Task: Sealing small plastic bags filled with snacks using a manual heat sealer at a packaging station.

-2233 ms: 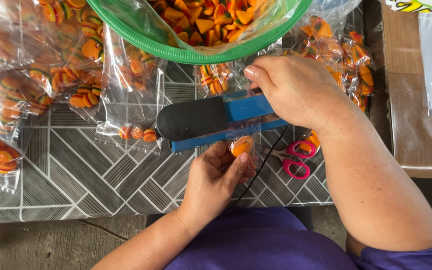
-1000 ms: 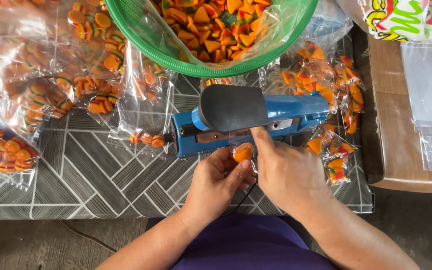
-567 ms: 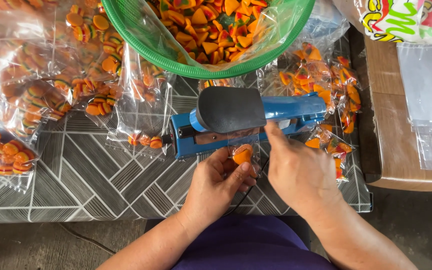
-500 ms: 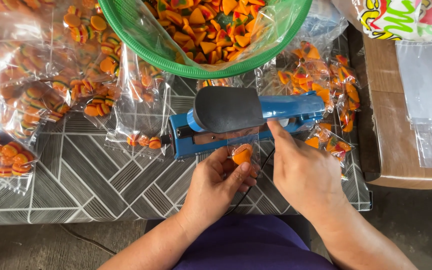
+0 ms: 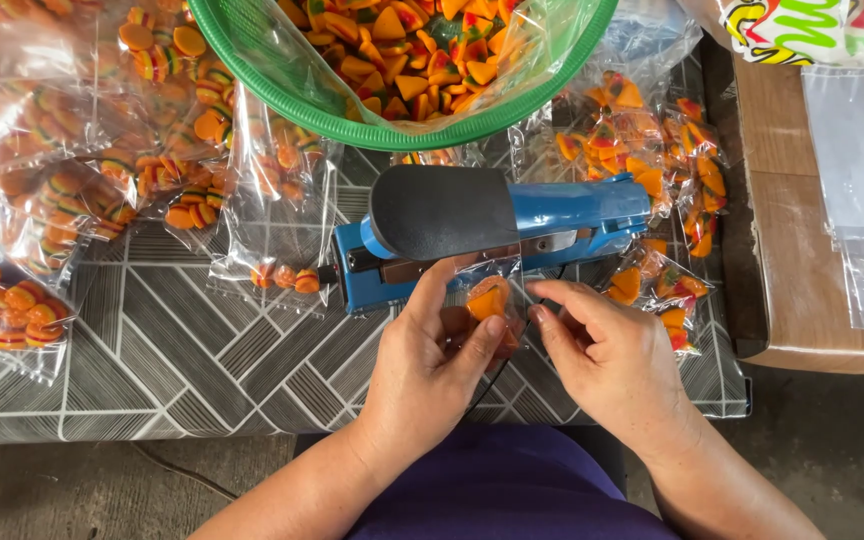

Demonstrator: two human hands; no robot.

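both hands grasp one small candy bag [image 5: 489, 300]: left hand [image 5: 432, 365], right hand [image 5: 607, 355]. beside the sealer [image 5: 472, 235] near the surface's front edge, a crooked seal is risked if the film is pulled unevenly.

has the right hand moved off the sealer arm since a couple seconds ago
Yes. The right hand has left the top of the blue sealer and come down toward the person, now pinching the small candy bag beside the left hand.

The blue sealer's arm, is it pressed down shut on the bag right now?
No. The blue sealer has its padded arm raised, and the small clear bag is held in front of it by the left hand and right hand.
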